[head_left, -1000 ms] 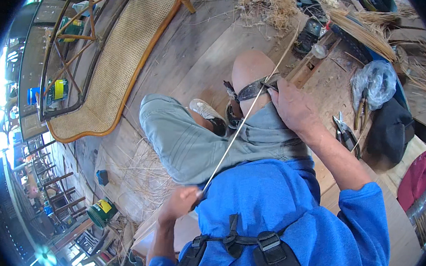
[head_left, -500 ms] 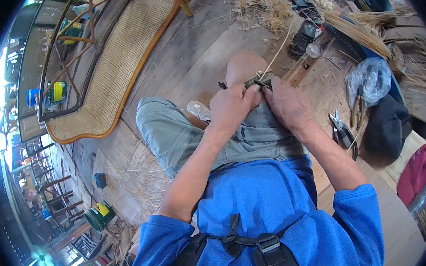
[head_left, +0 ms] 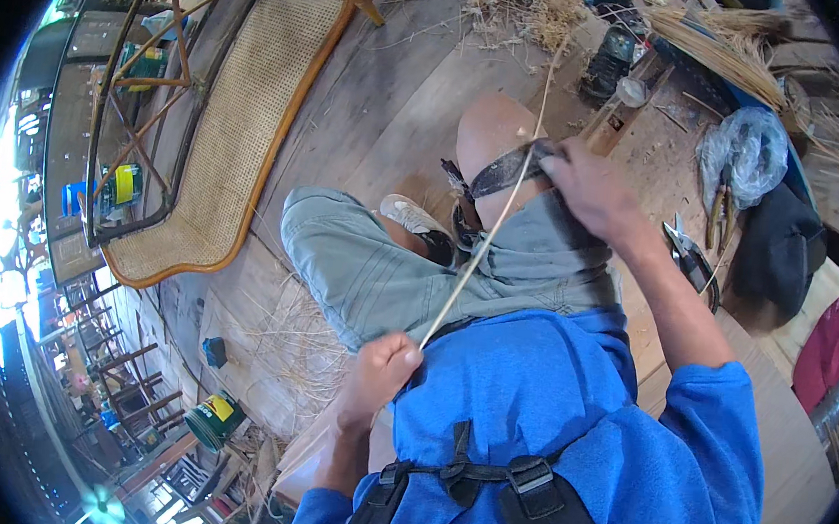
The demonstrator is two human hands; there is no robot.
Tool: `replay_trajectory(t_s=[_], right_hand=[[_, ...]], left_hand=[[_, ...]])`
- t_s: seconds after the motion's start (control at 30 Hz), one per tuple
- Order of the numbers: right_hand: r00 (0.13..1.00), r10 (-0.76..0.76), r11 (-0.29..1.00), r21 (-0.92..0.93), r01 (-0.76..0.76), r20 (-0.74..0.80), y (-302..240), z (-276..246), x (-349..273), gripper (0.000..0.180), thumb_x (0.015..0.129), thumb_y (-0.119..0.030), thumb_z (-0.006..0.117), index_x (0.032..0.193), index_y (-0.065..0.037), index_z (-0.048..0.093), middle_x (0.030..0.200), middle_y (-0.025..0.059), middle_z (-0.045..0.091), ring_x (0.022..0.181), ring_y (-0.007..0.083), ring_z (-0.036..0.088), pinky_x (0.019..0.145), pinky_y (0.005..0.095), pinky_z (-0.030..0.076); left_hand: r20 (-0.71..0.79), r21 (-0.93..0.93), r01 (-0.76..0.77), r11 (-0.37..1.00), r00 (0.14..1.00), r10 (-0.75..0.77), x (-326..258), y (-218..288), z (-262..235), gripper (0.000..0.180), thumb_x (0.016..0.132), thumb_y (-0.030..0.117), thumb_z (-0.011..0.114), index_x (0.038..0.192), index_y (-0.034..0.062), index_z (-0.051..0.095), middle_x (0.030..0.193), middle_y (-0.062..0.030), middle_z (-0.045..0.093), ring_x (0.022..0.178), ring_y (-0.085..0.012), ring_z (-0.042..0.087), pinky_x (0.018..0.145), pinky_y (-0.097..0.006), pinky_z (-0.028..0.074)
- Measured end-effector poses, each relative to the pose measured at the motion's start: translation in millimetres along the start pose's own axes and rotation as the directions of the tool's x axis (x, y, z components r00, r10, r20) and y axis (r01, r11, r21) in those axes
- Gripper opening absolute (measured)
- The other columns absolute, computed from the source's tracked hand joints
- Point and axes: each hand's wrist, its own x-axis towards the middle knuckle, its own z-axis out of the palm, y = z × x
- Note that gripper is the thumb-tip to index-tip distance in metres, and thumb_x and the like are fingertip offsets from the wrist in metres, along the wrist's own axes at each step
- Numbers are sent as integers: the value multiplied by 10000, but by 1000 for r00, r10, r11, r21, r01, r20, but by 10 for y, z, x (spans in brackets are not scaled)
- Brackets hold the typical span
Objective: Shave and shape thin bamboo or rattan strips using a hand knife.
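The left hand point(head_left: 386, 368) has drawn back from the dark knee band point(head_left: 501, 174), grip pinching the pale strip point(head_left: 483, 248), now stretched across that band where the right hand point(head_left: 591, 189) rests, grip unclear.

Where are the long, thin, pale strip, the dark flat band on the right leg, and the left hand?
Long, thin, pale strip point(head_left: 486, 247): head view, on its lower visible stretch.
Dark flat band point(head_left: 494, 175): head view, on its broad face.
Left hand point(head_left: 385, 367): head view, middle of the fist.
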Motion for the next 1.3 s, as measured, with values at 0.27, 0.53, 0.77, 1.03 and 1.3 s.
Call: replay_trajectory(t_s=[0.27, 0.53, 0.77, 1.03, 1.3], right_hand=[[993, 68, 997, 37, -65, -99, 64, -126, 26, 408, 895, -397, 436, 954, -5, 532, 890, 262, 590, 885, 429, 560, 745, 485, 431], [993, -49, 993, -115, 37, -105, -118, 128, -84, 292, 908, -326, 435, 942, -42, 496, 803, 213, 619, 775, 365, 610, 652, 455, 477], [971, -121, 984, -153, 91, -207, -96, 192, -58, 283, 901, -321, 455, 949, -44, 487, 770, 194, 623, 731, 352, 618, 619, 444, 489], [993, -24, 991, -131, 9, -116, -163, 102, -92, 314, 905, -334, 435, 961, -31, 496, 820, 204, 623, 777, 364, 614, 671, 467, 482], [989, -75, 990, -126, 60, -124, -212, 124, -111, 309, 911, -322, 423, 938, -24, 504, 862, 203, 622, 795, 366, 610, 677, 457, 481]], left_hand=[[-120, 6, -391, 920, 914, 389, 1558, 718, 501, 332, 907, 258, 487, 681, 16, 474, 508, -12, 382, 483, -91, 402, 443, -277, 333], [9, 173, -371, 912, 927, 376, 1214, 601, 425, 337, 904, 257, 477, 722, -26, 493, 541, -81, 437, 540, -130, 427, 510, -331, 373], [41, 161, 144, 976, 987, -152, -367, -396, -223, 314, 895, 261, 495, 695, 20, 498, 573, 10, 446, 551, -112, 417, 499, -286, 356], [-101, 694, -203, 691, 923, 372, 62, 220, -136, 309, 862, 329, 503, 892, 31, 582, 786, -171, 585, 772, -350, 571, 675, -404, 438], [-162, 598, -355, 719, 825, 542, 1605, 882, 602, 385, 875, 338, 490, 733, -13, 558, 636, -212, 553, 639, -397, 563, 585, -441, 430]])
